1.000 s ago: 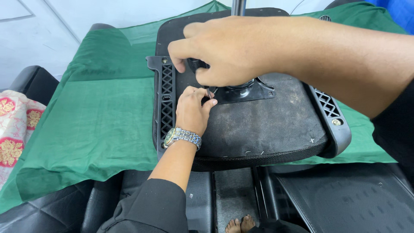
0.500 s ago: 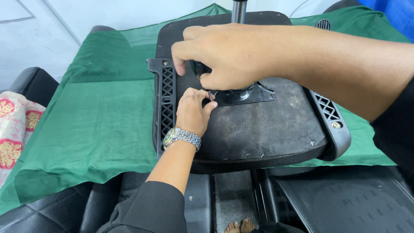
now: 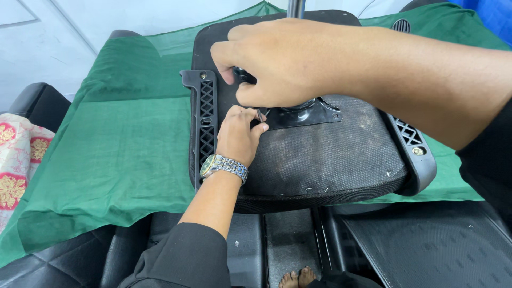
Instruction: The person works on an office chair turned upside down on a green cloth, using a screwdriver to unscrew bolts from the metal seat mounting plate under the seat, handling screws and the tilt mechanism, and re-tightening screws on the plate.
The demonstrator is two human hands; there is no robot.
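An upturned black chair seat (image 3: pixel 330 160) lies on a green cloth (image 3: pixel 117 144). A black metal plate (image 3: pixel 301 116) is fixed at its centre under a grey pole (image 3: pixel 295 6). My left hand (image 3: pixel 237 136), wearing a metal wristwatch, pinches a small metal piece (image 3: pixel 260 114) at the plate's left corner. My right hand (image 3: pixel 282 61) reaches in from the right and curls over the mechanism, fingers closed around a black knob-like part (image 3: pixel 242 74). The hand hides most of that part.
Black latticed brackets run along the seat's left side (image 3: pixel 205 117) and right side (image 3: pixel 413 144). A floral cushion (image 3: pixel 16 160) lies at the far left. Another black padded chair part (image 3: pixel 426 245) sits at the lower right, with bare toes (image 3: pixel 298 278) below.
Both hands stay at the plate with only slight shifts. The left fingers keep their pinch at the plate's corner.
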